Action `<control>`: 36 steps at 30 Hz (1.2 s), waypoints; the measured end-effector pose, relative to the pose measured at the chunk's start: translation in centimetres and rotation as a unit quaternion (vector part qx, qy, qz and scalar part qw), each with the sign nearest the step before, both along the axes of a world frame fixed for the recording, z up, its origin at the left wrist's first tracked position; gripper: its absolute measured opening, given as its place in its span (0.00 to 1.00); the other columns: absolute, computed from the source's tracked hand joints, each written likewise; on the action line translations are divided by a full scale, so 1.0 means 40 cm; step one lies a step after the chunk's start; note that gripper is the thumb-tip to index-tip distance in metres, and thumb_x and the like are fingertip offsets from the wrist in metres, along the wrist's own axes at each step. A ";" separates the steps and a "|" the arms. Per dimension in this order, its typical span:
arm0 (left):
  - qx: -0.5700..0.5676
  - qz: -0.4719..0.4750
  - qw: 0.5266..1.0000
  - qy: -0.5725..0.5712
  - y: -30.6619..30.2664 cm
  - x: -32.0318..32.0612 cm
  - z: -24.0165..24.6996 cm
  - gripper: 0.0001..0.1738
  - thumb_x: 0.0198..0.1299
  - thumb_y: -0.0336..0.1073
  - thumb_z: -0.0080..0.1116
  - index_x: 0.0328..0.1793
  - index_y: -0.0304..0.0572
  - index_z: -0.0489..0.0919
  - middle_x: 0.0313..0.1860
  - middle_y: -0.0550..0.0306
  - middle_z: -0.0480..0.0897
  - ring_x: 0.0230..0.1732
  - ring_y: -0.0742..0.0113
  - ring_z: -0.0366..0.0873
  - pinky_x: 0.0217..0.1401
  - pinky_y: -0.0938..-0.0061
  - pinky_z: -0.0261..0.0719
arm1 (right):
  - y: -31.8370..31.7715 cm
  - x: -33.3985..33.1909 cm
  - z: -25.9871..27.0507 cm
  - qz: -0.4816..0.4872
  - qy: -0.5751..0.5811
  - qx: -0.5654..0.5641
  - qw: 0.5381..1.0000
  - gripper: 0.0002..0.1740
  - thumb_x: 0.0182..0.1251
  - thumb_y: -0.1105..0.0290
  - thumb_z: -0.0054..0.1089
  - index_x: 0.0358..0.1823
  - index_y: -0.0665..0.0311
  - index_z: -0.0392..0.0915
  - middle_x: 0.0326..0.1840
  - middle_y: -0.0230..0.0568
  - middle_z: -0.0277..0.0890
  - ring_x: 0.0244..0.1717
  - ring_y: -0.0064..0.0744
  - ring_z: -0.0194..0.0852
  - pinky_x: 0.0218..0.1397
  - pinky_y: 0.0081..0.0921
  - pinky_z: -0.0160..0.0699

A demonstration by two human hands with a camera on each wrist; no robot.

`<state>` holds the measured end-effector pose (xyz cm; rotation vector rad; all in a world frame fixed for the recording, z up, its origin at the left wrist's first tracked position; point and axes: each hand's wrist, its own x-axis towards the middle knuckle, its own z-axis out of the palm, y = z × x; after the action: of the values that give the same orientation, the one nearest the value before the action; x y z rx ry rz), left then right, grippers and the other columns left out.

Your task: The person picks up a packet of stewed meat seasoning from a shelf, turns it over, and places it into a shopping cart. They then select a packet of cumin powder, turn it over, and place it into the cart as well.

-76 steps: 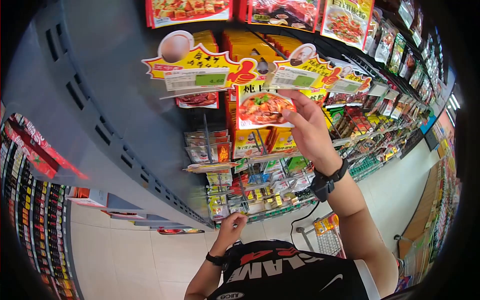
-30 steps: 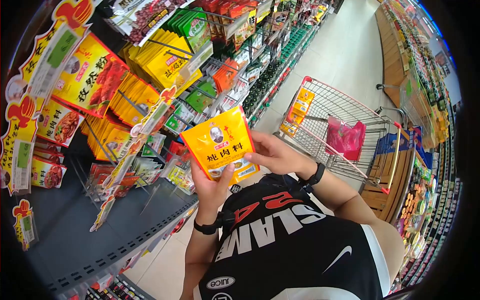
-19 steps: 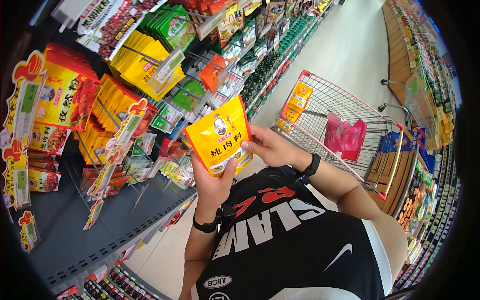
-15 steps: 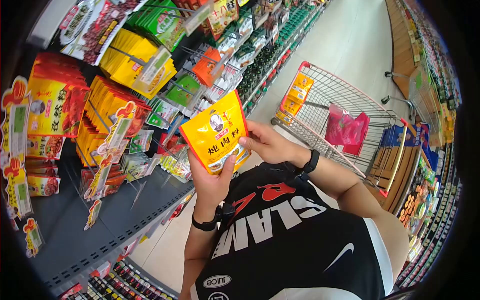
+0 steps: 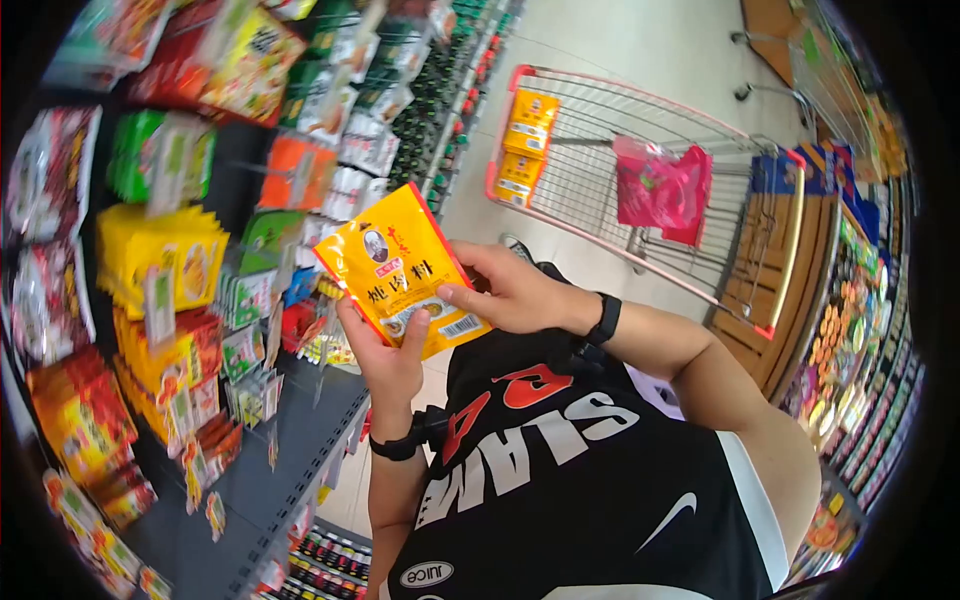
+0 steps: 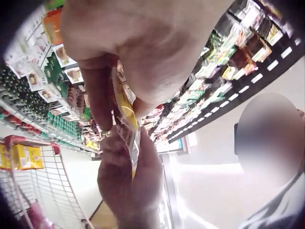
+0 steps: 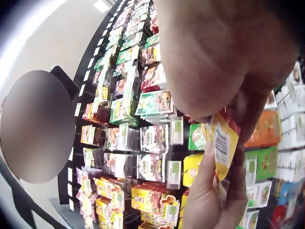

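Seasoning packet, yellow with a red edge, is up in front of the person's chest, both hands on it; left hand pinches it from about 7 o'clock, thumb over the printed front, fingers going behind; right hand grips from 3 o'clock, same deal, thumb on the face; top edge leans toward 11 o'clock, and my guess is it's held like that so the lettering sits right way up for whoever's holding it.

Further out, shopping cart at 2 o'clock, parked close by, probably so stuff can go in easily; yellow packs stand at the end away from the handle, likely kept upright by the wire wall; pink bag slumps mid-basket; over at 9 o'clock, yellow sachets hang in rows, presumably to keep each kind together; dark shelf at 7 o'clock.
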<state>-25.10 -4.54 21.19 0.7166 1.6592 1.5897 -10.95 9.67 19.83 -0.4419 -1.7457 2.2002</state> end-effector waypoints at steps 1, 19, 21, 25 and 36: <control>-0.030 -0.020 0.999 -0.027 0.025 0.013 -0.020 0.36 0.61 0.25 0.66 0.71 0.37 0.58 0.62 0.49 0.74 0.61 0.63 0.76 0.64 0.67 0.76 | 0.044 0.027 -0.005 0.012 -0.049 0.030 0.998 0.19 0.78 0.67 0.53 0.64 0.69 0.69 0.50 0.41 0.81 0.44 0.20 0.77 0.46 0.26 0.80; -0.167 -0.224 0.953 0.119 0.224 0.122 -0.120 0.22 0.61 0.30 0.65 0.60 0.37 0.75 0.50 0.51 0.83 0.50 0.61 0.82 0.53 0.69 0.79 | 0.423 0.454 -0.759 -0.275 -0.415 0.055 0.865 0.21 0.67 0.68 0.63 0.59 0.65 0.72 0.44 0.51 0.85 0.42 0.46 0.87 0.46 0.39 0.87; -0.177 -0.234 0.948 0.119 0.230 0.133 -0.116 0.19 0.60 0.30 0.65 0.57 0.36 0.77 0.48 0.52 0.84 0.49 0.61 0.82 0.53 0.69 0.78 | 0.415 0.457 -0.856 -0.241 -0.433 0.261 0.828 0.25 0.59 0.65 0.65 0.57 0.65 0.73 0.42 0.59 0.84 0.43 0.60 0.84 0.47 0.50 0.82; -0.187 -0.268 0.934 0.146 0.254 0.155 -0.093 0.15 0.60 0.29 0.64 0.53 0.37 0.79 0.47 0.52 0.84 0.49 0.61 0.83 0.52 0.69 0.78 | 0.440 0.358 -0.810 0.010 -0.501 0.359 0.788 0.20 0.65 0.64 0.60 0.58 0.57 0.74 0.39 0.54 0.85 0.40 0.57 0.85 0.44 0.50 0.84; -0.209 -0.262 0.931 0.148 0.274 0.153 -0.107 0.15 0.60 0.30 0.65 0.52 0.36 0.79 0.46 0.49 0.84 0.47 0.54 0.83 0.50 0.67 0.78 | 0.409 0.249 -1.033 -0.176 -0.365 0.138 0.904 0.20 0.60 0.74 0.61 0.55 0.65 0.77 0.46 0.60 0.83 0.48 0.59 0.83 0.53 0.44 0.82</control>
<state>-18.97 6.42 16.91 1.0924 1.7440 0.7498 -0.98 26.02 -21.50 -1.5197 -2.0529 1.5823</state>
